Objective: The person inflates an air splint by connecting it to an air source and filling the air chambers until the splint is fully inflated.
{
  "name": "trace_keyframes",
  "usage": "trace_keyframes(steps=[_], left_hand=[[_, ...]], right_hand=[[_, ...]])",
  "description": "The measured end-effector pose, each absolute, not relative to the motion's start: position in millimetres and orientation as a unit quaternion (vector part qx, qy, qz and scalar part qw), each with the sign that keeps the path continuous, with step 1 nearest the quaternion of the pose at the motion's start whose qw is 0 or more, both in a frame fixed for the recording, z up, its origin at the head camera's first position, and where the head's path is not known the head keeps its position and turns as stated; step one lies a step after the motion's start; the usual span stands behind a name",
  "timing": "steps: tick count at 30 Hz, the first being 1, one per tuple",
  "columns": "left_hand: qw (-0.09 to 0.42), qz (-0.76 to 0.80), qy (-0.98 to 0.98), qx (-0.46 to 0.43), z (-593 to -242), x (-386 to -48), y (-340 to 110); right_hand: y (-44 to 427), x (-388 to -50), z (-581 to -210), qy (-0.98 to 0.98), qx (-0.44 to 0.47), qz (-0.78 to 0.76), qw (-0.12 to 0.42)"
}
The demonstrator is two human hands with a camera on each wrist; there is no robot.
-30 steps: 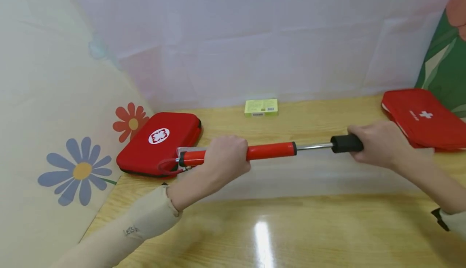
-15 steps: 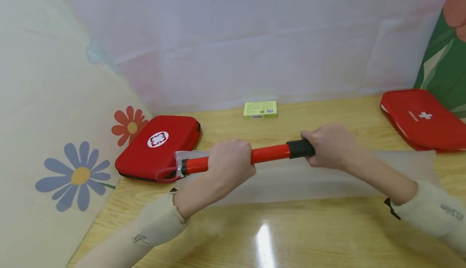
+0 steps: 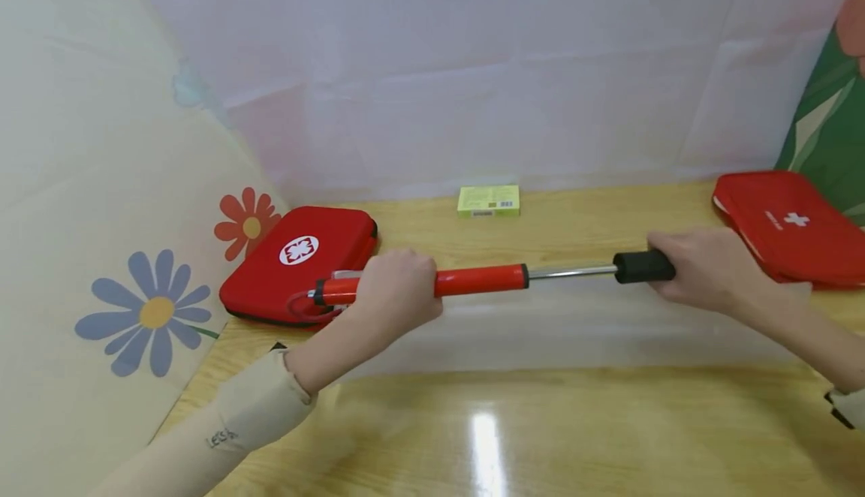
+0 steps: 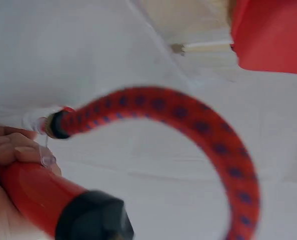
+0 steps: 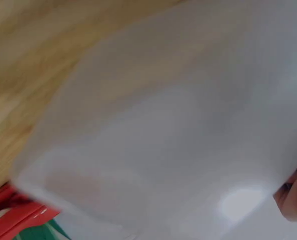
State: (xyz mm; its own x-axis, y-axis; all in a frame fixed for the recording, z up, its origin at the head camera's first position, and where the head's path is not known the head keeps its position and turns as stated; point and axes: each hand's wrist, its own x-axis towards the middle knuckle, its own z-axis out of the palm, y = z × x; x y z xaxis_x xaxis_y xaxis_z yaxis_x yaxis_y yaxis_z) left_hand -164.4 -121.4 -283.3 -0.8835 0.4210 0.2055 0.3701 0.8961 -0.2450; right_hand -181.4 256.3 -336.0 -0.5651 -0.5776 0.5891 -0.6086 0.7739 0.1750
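My left hand (image 3: 400, 290) grips the red barrel (image 3: 481, 280) of a hand air pump, held level across the front. My right hand (image 3: 704, 268) grips its black handle (image 3: 638, 266), and a stretch of silver rod (image 3: 571, 272) shows between handle and barrel. A red hose (image 4: 208, 127) with blue flecks curves from the pump's end to a clear valve (image 4: 32, 121) beside my left fingers. That valve sits on a long translucent plastic inflatable (image 3: 541, 339) behind and below the pump. In the right wrist view the inflatable (image 5: 163, 130) fills most of the picture.
A hard red first-aid case (image 3: 317, 245) stands at the left, close to the pump's hose end. At the right lies a soft red first-aid pouch (image 3: 797, 227). A small yellow-green box (image 3: 489, 201) sits at the back of the wooden table (image 3: 405, 429).
The pump's handle was drawn out, pushed in against the barrel half a second ago, and is now out again. My right hand moved left, then right; my left hand shifted slightly left.
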Motion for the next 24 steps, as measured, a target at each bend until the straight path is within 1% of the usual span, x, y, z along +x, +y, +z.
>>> trace_keyframes(steps=[3,6,14,17,22,24], left_hand=[[0.140,0.100,-0.963,-0.210,-285.8,-164.0,-117.3],[0.141,0.091,-0.963,-0.212,-288.7,-163.7,-111.7],[0.140,0.077,-0.965,-0.209,-293.0,-162.3,-101.4],[0.132,0.069,-0.967,-0.206,-292.3,-161.5,-95.1],[0.125,0.074,-0.967,-0.209,-289.9,-159.1,-85.2],[0.122,0.076,-0.965,-0.218,-288.6,-158.4,-84.0]], right_hand=[[250.8,-179.2,-336.3,-0.885,0.330,0.018,0.328],[236.9,-179.1,-335.7,-0.889,0.328,0.006,0.320],[198.5,-178.1,-325.6,-0.917,0.310,0.011,0.253],[185.3,-178.2,-320.4,-0.918,0.315,0.013,0.240],[169.1,-177.4,-316.4,-0.912,0.331,0.017,0.243],[167.7,-176.1,-317.1,-0.906,0.337,0.020,0.255]])
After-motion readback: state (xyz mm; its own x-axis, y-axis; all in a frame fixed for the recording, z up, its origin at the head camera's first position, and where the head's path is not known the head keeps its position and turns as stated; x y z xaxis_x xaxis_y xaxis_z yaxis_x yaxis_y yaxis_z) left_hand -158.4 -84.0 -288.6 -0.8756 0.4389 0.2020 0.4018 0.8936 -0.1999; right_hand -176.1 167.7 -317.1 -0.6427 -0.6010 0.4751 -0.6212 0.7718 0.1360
